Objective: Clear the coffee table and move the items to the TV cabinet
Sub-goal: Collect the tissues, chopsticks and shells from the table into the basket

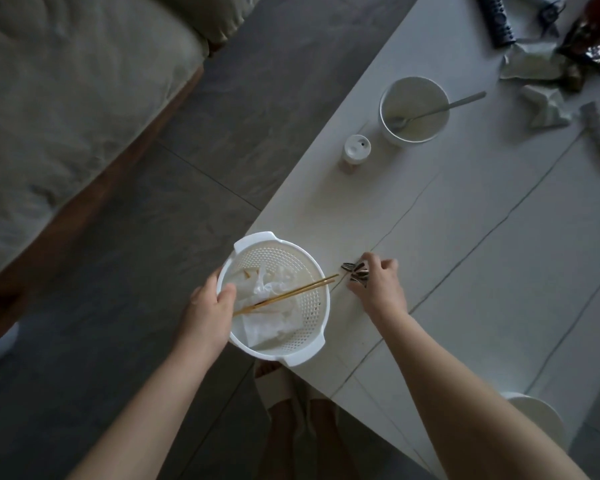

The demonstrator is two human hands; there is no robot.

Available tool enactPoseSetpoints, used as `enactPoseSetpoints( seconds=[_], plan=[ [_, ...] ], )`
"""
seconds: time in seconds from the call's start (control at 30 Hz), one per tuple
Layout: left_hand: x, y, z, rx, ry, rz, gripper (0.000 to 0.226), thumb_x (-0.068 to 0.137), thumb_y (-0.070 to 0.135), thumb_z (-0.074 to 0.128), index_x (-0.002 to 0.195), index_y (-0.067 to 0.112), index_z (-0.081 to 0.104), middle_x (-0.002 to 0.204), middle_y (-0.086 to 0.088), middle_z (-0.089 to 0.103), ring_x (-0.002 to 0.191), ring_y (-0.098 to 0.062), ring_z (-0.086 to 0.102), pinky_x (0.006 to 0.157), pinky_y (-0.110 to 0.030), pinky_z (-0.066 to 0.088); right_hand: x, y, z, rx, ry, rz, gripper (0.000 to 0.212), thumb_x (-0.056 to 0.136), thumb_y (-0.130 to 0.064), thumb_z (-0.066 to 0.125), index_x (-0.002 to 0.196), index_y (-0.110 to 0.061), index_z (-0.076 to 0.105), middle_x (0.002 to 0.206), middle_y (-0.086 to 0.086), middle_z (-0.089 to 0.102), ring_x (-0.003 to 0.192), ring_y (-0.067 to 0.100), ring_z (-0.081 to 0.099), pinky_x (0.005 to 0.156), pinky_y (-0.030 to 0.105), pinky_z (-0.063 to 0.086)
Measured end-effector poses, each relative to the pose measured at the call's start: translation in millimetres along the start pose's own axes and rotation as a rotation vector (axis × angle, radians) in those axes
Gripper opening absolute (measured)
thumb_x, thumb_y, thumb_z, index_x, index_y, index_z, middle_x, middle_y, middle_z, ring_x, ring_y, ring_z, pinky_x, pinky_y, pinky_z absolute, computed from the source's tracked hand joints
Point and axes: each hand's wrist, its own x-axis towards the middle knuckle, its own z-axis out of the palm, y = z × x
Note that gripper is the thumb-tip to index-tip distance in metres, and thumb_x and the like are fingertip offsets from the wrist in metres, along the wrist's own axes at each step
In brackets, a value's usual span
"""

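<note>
My left hand (210, 311) grips the rim of a white perforated colander basket (305, 313) held at the near corner of the white coffee table (465, 254). Inside the basket lie crumpled tissues (267, 289) and a pair of wooden chopsticks (291, 292). My right hand (378, 285) rests on the tabletop just right of the basket, fingers curled around a small pile of sunflower seed shells (355, 270).
Farther along the table stand a small lidded jar (355, 152) and a white bowl (413, 109) with a spoon. Crumpled tissues (544, 105), wrappers (596, 39) and a dark remote-like object (496, 19) lie at the far end. A sofa (66, 98) is left across the grey floor.
</note>
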Motion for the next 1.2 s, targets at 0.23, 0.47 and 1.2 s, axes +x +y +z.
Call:
enactPoseSetpoints(
  seconds=[0.23,0.47,1.2],
  plan=[
    [3.7,3.6,2.6,0.021,0.009,0.02,0.036,0.094,0.029,0.041,0.129,0.025,0.051,0.118,-0.008,0.058,0.091,-0.018,0.052,0.075,-0.032,0.039,6.6,-17.5,5.4,-0.115,0.048,-0.111,0.016,0.091,-0.025,0.054,0.105,-0.016,0.05,0.11,0.008,0.043,0.073,0.028,0.049,0.061,0.029,0.04],
    [0.8,10.5,4.7,0.058,0.001,0.034,0.039,0.095,0.029,0.039,0.132,0.025,0.049,0.121,-0.009,0.057,0.095,-0.019,0.053,0.078,-0.032,0.039,9.4,-9.0,-0.3,-0.137,0.053,-0.1,0.007,0.09,-0.013,0.045,0.093,-0.012,0.052,0.099,0.008,0.049,0.071,0.028,0.048,0.057,0.027,0.036],
    [-28.0,18.4,22.3,-0.016,0.02,-0.01,0.037,0.096,0.023,0.039,0.132,0.02,0.048,0.117,-0.01,0.056,0.085,-0.015,0.049,0.07,-0.028,0.038,-93.9,-35.3,-51.8,0.299,0.077,-0.482,0.018,0.09,-0.007,0.058,0.105,-0.01,0.066,0.095,0.002,0.063,0.076,0.012,0.065,0.075,0.031,0.057]
  ],
)
